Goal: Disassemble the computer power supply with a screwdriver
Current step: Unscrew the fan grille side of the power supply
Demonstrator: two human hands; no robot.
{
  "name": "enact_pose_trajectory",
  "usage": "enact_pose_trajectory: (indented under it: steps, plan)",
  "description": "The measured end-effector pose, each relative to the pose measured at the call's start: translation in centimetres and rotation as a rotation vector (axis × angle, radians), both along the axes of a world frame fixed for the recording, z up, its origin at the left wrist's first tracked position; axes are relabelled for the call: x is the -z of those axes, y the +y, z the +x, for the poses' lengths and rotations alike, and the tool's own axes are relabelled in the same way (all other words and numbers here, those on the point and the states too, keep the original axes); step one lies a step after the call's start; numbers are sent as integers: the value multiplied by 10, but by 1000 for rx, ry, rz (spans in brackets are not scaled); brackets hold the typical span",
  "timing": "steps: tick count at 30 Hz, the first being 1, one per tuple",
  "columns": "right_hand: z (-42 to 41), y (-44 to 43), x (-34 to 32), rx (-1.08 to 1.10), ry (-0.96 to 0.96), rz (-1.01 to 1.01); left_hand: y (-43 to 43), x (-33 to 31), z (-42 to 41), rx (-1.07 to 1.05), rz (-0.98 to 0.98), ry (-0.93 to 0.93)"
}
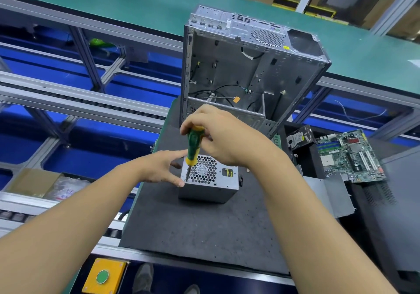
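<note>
The power supply (211, 188) sits fan-grille up on the dark foam mat (200, 225), just near of the gutted computer case (250, 66); the right hand (220, 134) is clenched round the green-and-yellow screwdriver (193, 144), its tip at the near-left corner screw; the left hand (161, 167), fingers straight, braces the unit's left side. Judgement: keep the shaft upright and press down while turning, or the tip may slip.

Reaches in from lower left of the frame, left hand (161, 168) at centre, fingers spread and straight, thumb low. Comes in from lower right, wrist bent, right hand (218, 137) just above, fingers curled round the upright screwdriver (193, 144) handle.
</note>
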State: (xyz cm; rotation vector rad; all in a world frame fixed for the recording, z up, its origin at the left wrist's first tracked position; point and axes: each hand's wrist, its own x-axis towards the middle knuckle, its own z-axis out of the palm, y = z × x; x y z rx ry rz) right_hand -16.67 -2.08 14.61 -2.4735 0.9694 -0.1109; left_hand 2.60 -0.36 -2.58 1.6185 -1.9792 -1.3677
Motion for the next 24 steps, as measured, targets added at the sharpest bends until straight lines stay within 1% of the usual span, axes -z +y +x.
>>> enact_pose_trajectory:
  steps: [2, 5, 7, 10, 13, 16, 20, 24]
  plan:
    - [0, 0, 0, -2, 4, 18, 0, 2, 2, 17, -68, -31]
    - [0, 3, 2, -7, -12, 44, -1, 4, 4, -15, -165, -36]
    - [2, 2, 3, -8, -42, 8, -1, 3, 4, -12, -217, -49]
    - [4, -2, 4, 2, -38, -51, 4, -1, 0, 12, -282, -42]
    - [2, -3, 6, 35, -51, -30, 9, -7, -6, 12, -296, -9]
    - [1, -4, 9, 35, -42, -36, 9, -13, -7, 21, -273, -27]
    - [2, -5, 11, 69, -42, -55, 8, -16, -12, -61, -204, 63]
    - [2, -3, 10, 65, -41, -47, 9, -11, -4, 10, -288, -104]
